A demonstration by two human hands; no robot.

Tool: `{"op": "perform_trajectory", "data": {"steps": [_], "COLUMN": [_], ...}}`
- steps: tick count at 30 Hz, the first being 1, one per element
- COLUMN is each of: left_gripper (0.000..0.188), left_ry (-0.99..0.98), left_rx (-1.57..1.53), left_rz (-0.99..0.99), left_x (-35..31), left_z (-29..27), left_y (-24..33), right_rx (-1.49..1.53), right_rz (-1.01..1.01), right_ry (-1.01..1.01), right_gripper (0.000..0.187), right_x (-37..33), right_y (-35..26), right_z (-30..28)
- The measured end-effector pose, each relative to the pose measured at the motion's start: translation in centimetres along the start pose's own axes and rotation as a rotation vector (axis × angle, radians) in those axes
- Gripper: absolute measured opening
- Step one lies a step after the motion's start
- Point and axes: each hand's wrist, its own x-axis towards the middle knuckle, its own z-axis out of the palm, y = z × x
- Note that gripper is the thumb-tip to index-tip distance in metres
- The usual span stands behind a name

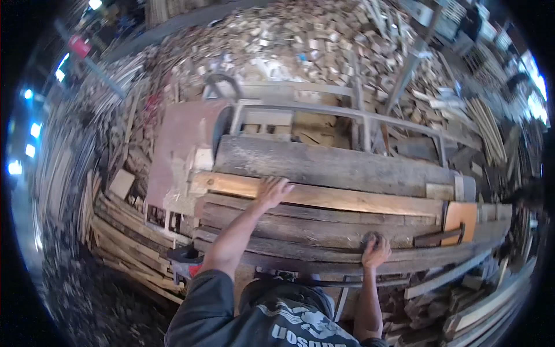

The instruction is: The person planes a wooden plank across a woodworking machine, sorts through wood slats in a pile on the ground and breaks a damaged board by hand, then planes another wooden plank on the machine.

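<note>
A long, smooth light-brown board point(358, 200) lies lengthwise across a bench of worn grey planks point(289, 228). My left hand point(273, 192) rests on top of this board, left of its middle, with its fingers laid out across the wood. Nearer to me and further right, my right hand point(376, 253) is closed around a small dark object at the bench planks. That object is mostly covered by the fingers, so its kind cannot be made out. An orange-brown flat wooden piece point(461, 215) sits at the board's right end, beside a dark bar with a bracket-like end point(442, 236).
A wide, weathered plank point(324, 165) lies behind the board. Past it stands a metal frame point(306, 108), with a large heap of wood offcuts point(277, 43) beyond. A reddish-brown curved panel point(182, 150) is at the left. Stacked timber point(130, 243) lies left and lower right.
</note>
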Motion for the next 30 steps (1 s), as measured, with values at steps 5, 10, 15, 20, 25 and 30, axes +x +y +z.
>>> {"op": "perform_trajectory", "data": {"steps": [5,10,15,20,25,30], "left_gripper": [0.043,0.035,0.039,0.043,0.04,0.027], "left_ry": [0.1,0.369,0.374,0.12,-0.124,0.082], "left_rx": [-0.088,-0.096,-0.1,-0.153,-0.202,-0.048], "left_rz": [0.108,0.123,0.122,0.06,0.222,0.331], "left_x": [1.0,0.4,0.4,0.8,3.4,3.2], "left_z": [2.9,4.9,4.6,3.6,2.2,3.2], "left_y": [0.4,-1.4,-0.6,-1.1,-3.4,-2.2], "right_rx": [-0.088,-0.111,-0.16,-0.194,-0.162,-0.16], "right_rz": [0.171,0.117,0.042,0.195,0.102,0.142], "right_ry": [-0.078,-0.078,0.032,-0.145,-0.082,-0.155], "right_gripper": [0.038,0.04,0.034,0.04,0.037,0.04], "right_x": [-1.3,-0.7,-1.1,-0.9,-1.1,-1.1], "right_y": [1.6,1.5,3.1,2.3,2.5,3.0], "right_z": [-0.8,0.7,1.5,1.3,1.5,1.2]}}
